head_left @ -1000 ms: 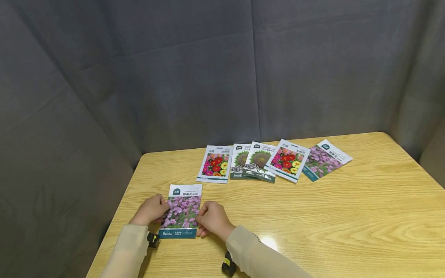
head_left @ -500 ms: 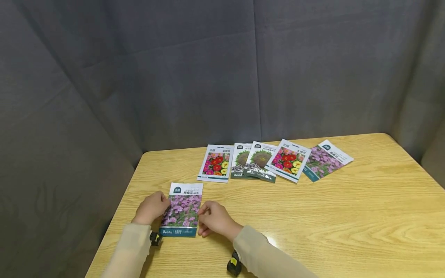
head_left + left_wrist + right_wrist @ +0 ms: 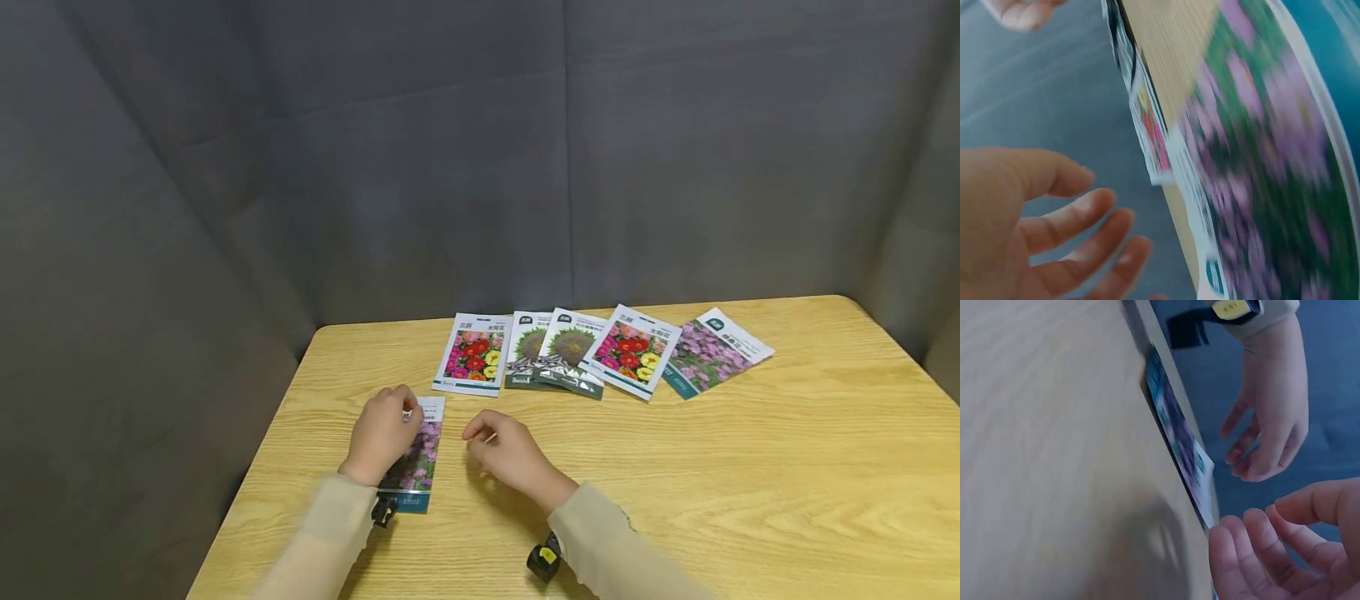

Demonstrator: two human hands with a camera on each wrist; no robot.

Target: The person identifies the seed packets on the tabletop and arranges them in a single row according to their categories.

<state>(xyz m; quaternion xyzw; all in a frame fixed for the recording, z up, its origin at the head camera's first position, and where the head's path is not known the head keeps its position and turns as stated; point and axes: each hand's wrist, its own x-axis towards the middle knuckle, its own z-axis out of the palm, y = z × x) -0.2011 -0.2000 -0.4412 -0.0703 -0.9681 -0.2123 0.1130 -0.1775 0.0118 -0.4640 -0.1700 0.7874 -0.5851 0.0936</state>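
Note:
A seed packet (image 3: pixel 424 467) with pink-purple flowers and a teal bottom band lies on the near left of the wooden table. My left hand (image 3: pixel 384 435) hovers over it in the head view, covering its left part. In the left wrist view its loosely bent fingers (image 3: pixel 1094 247) hold nothing, beside the blurred packet (image 3: pixel 1266 162). To the packet's right, my right hand (image 3: pixel 513 457) is raised over the table. The right wrist view shows its fingers (image 3: pixel 1263 540) relaxed with nothing in them, and the left hand (image 3: pixel 1275 412) clear of the packet (image 3: pixel 1175 428).
Along the back of the table (image 3: pixel 750 467) lie two packets with red and yellow flowers, the left one (image 3: pixel 472 357) and the right one (image 3: pixel 632 352). Between them two packets (image 3: pixel 572 350) with a brown, green-edged round overlap. A pink-flower packet (image 3: pixel 716 354) lies tilted rightmost. Grey curtain (image 3: pixel 450 167) stands behind.
Both hands have let go of the packet's edges. My left hand has moved right and up over it, and my right hand has drawn away to the right. The back packets stay put.

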